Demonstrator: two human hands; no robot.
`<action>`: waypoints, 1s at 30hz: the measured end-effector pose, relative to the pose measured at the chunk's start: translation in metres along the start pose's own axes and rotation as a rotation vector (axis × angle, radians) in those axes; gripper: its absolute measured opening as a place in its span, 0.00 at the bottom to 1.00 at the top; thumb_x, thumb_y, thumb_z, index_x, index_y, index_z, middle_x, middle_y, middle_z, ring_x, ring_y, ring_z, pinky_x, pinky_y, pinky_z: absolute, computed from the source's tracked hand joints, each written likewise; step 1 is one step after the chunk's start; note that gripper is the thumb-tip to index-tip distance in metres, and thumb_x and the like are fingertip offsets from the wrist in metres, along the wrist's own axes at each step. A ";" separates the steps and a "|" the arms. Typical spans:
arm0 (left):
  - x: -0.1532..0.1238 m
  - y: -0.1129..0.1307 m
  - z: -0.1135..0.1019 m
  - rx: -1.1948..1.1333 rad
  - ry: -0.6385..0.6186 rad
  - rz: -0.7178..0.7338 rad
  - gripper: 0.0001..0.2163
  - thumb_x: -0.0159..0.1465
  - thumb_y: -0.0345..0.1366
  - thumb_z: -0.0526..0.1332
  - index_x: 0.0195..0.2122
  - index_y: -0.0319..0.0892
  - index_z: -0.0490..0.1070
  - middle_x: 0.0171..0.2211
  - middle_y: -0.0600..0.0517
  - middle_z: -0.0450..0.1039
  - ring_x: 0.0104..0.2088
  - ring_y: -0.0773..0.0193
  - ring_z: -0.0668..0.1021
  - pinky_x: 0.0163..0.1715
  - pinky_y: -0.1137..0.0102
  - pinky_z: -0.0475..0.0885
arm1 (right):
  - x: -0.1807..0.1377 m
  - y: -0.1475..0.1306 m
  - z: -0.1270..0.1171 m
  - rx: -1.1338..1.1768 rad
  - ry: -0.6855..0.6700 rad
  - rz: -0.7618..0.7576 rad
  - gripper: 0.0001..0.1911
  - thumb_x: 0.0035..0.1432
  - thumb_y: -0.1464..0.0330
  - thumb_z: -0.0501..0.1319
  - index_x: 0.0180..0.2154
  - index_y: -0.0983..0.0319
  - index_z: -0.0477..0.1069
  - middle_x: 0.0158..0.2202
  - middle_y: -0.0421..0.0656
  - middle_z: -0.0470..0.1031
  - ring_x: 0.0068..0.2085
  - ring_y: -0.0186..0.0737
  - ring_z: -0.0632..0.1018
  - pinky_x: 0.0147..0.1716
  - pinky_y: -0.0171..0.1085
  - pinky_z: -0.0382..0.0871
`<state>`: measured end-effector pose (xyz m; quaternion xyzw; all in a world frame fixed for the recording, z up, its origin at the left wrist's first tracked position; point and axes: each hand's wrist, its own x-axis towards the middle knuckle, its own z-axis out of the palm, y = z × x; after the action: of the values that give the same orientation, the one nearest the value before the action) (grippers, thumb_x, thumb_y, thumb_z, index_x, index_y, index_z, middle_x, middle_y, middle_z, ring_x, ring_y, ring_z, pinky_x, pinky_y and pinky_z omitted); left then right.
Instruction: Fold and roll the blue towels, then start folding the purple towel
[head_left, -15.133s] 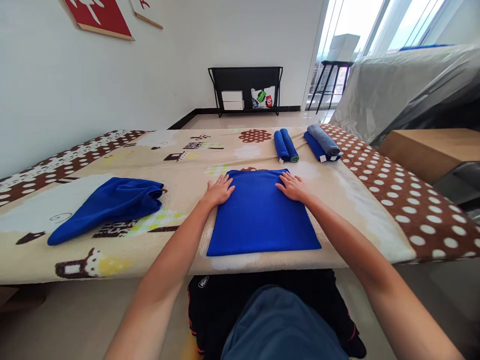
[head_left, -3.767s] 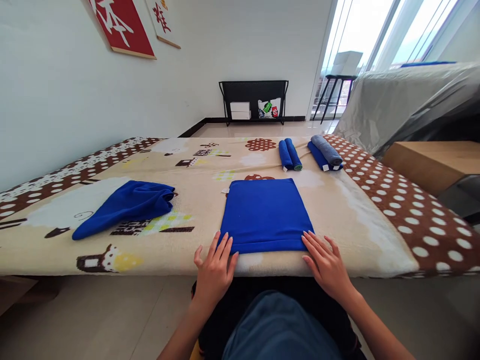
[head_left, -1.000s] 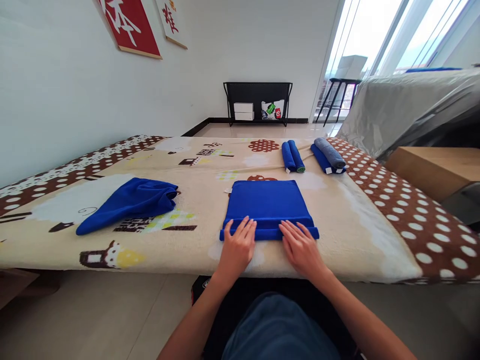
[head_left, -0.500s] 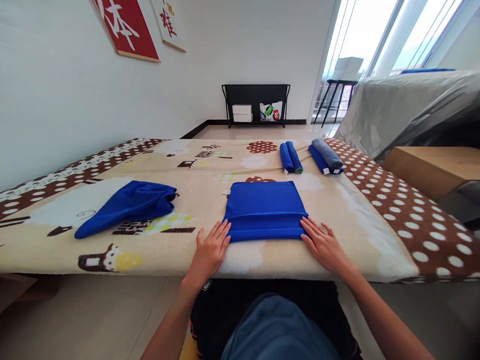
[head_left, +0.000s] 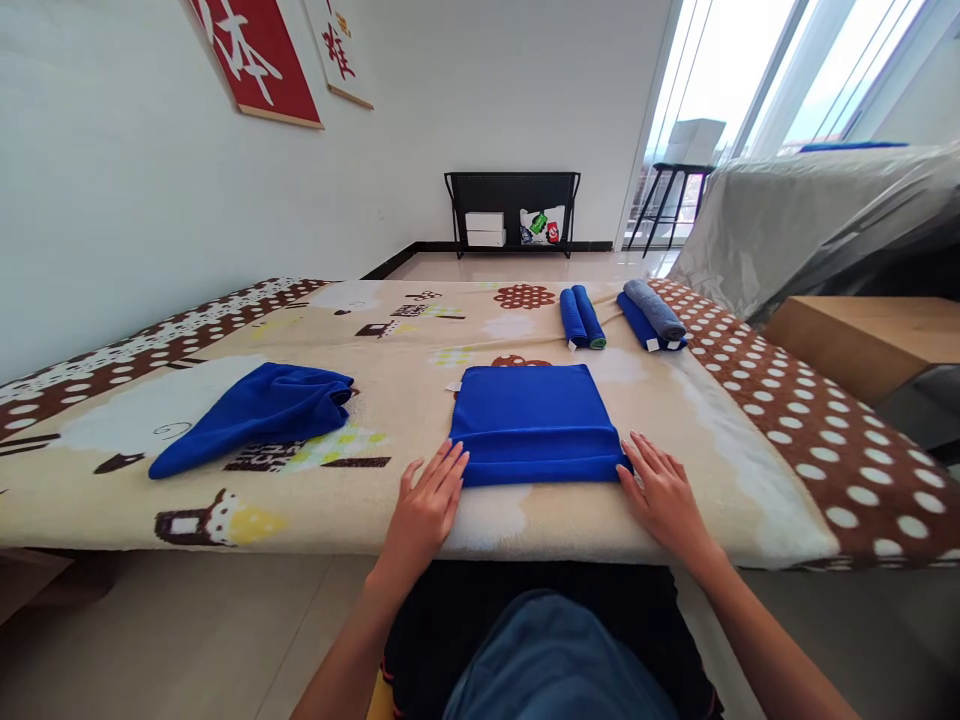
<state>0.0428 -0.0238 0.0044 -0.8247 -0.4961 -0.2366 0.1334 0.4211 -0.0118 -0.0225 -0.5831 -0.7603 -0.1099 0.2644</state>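
Note:
A blue towel (head_left: 534,398) lies spread flat in front of me, its near edge folded over into a flat band and a small white tag at its far left corner. My left hand (head_left: 427,498) rests on the left end of that band, fingers stretched out flat. At the right end, my right hand (head_left: 663,492) is open, with thumb and fingertips against the band's corner. Another blue towel (head_left: 262,408) lies loosely crumpled to the left. Further back on the right are two blue rolled towels (head_left: 582,316), side by side, and a grey rolled towel (head_left: 654,308) beside a blue one.
Everything lies on a patterned blanket (head_left: 420,400) with a brown dotted border, its near edge close to my body. A cardboard box (head_left: 862,335) and a plastic-covered piece of furniture (head_left: 832,200) stand at the right. Behind are a black rack (head_left: 514,190) and a stool (head_left: 671,190).
My right hand has shifted slightly right, and the band's right end now reaches further out past the towel's side. My left hand has moved slightly, still on the left end.

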 end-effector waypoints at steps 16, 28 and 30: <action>0.011 0.022 0.013 -0.066 -0.151 0.028 0.21 0.73 0.38 0.50 0.65 0.42 0.62 0.65 0.45 0.64 0.65 0.55 0.67 0.64 0.52 0.63 | 0.004 -0.031 0.002 0.202 -0.125 -0.280 0.24 0.71 0.64 0.51 0.65 0.60 0.62 0.65 0.46 0.65 0.65 0.45 0.67 0.63 0.50 0.64; 0.062 0.053 0.041 -0.162 -0.149 -0.019 0.20 0.72 0.36 0.49 0.62 0.42 0.68 0.62 0.45 0.69 0.63 0.57 0.70 0.62 0.55 0.65 | 0.050 -0.086 0.030 0.233 -0.168 -0.205 0.22 0.72 0.64 0.48 0.61 0.61 0.67 0.62 0.47 0.69 0.64 0.44 0.69 0.63 0.49 0.63; 0.047 0.028 0.038 -0.110 -0.107 -0.135 0.19 0.72 0.40 0.49 0.61 0.44 0.69 0.62 0.45 0.69 0.63 0.54 0.70 0.62 0.52 0.64 | 0.042 -0.062 0.031 0.142 -0.138 -0.103 0.23 0.72 0.61 0.47 0.61 0.62 0.67 0.62 0.48 0.68 0.65 0.46 0.67 0.63 0.51 0.61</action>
<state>0.0961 0.0153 -0.0027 -0.8070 -0.5432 -0.2275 0.0452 0.3468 0.0194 -0.0175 -0.5292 -0.8115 -0.0286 0.2462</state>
